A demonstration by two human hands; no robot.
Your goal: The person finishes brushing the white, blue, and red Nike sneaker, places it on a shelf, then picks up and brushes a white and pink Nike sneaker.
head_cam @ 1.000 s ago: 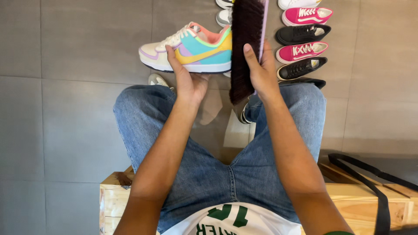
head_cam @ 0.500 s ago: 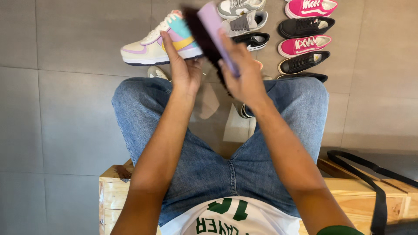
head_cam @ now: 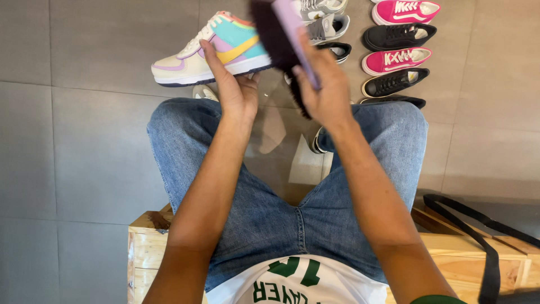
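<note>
— Gripping two things at once: my left hand (head_cam: 236,93) is wrapped under the pastel sneaker (head_cam: 216,48), fingers up along its side and the sole resting in my palm.

— And the other hand?

— My right hand (head_cam: 326,90) is closed round the lilac-backed brush (head_cam: 281,34), thumb lying along the handle, dark bristles facing the sneaker. The brush stands tilted, its bristle edge right against the sneaker's heel end; whether it truly touches I cannot tell.

— Where is the sneaker, then?

— Held in the air beyond my knees, toe pointing away from the brush, over the grey tiled floor (head_cam: 84,141). It is cream at the toe, with turquoise, lilac, yellow and a bit of orange further back.

— What lies around it?

— Past the brush from the sneaker, on the floor, sits a row of small shoes: a pink shoe (head_cam: 405,11), a black shoe (head_cam: 398,35), another pink one (head_cam: 396,59), another black one (head_cam: 394,83). Just behind the brush are grey shoes (head_cam: 326,25). Nearer to me than the sneaker are my jeans (head_cam: 281,214) and the wooden crate (head_cam: 143,247) I sit on, with a black strap (head_cam: 484,236) lying across its far side.
</note>
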